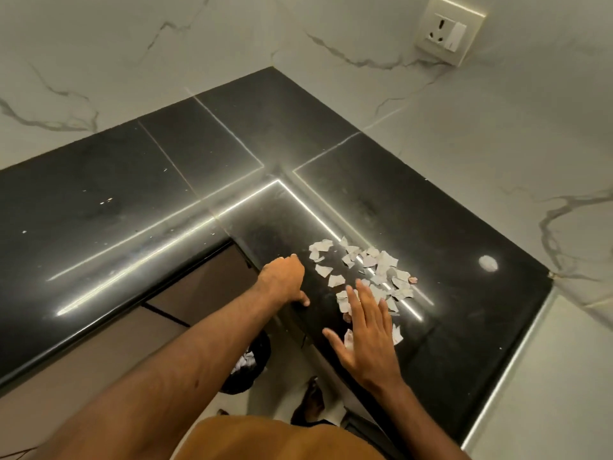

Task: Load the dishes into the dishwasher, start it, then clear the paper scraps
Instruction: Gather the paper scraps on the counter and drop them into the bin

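Observation:
Several torn white paper scraps [368, 270] lie scattered on the black stone countertop [447, 227] near its inner corner. My right hand [365, 333] lies flat with straight, spread fingers on the near end of the pile, and a few scraps [397, 334] show beside it. My left hand [285, 277] sits at the counter's inner edge left of the scraps, fingers curled and thumb on the rim. Nothing shows inside it. No dishes or dishwasher are in view.
A black-lined bin [247, 363] holding crumpled paper stands on the floor below the counter's edge, next to my foot [311, 403]. Marble walls enclose the L-shaped counter, with a wall socket [447, 31] at top right. A white spot [488, 263] marks the counter right of the scraps.

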`<state>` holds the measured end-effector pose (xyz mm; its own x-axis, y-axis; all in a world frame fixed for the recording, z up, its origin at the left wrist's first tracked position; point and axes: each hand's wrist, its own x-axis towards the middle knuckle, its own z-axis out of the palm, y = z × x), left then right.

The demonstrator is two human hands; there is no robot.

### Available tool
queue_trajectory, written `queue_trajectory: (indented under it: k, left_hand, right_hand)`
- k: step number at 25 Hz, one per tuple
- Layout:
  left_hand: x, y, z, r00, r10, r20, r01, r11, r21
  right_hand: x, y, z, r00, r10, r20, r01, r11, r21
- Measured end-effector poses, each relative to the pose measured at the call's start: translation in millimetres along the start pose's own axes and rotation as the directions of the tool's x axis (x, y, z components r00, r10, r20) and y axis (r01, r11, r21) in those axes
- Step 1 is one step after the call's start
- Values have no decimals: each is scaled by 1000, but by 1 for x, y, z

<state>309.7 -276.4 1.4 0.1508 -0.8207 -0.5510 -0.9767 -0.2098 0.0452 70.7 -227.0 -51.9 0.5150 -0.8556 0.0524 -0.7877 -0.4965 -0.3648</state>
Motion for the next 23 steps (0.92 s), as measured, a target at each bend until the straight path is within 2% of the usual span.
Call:
queue_trajectory:
  k: [3, 10, 13, 15, 18, 20, 23]
  left_hand:
    - [8, 12, -8, 999, 29, 46, -35, 988, 152]
    - [14, 20, -22, 996, 33, 84, -51, 974, 221]
    - [14, 21, -21, 995, 11, 96, -32, 976, 216]
    - [16, 21, -18, 995, 8, 101, -29, 978, 207]
    - [18, 22, -20, 994, 14, 109, -36, 978, 206]
    - [18, 24, -26, 990, 22, 136, -52, 974, 222]
    - [20, 27, -32, 985, 42, 165, -85, 962, 261]
  right_hand:
    - [-22, 25, 3, 990, 143, 14, -142, 989, -48]
    - [47, 46, 8, 976, 207, 62, -206, 978, -17]
    - [70, 46, 1, 989, 97, 109, -106, 991, 80]
    - [76, 49, -12, 997, 30, 78, -42, 986, 162]
    - [83, 82, -28, 982, 188, -28, -174, 948, 268]
    - [92, 107, -28, 956, 291, -44, -269, 924, 271]
    - [109, 119, -19, 952, 304, -29, -293, 934, 203]
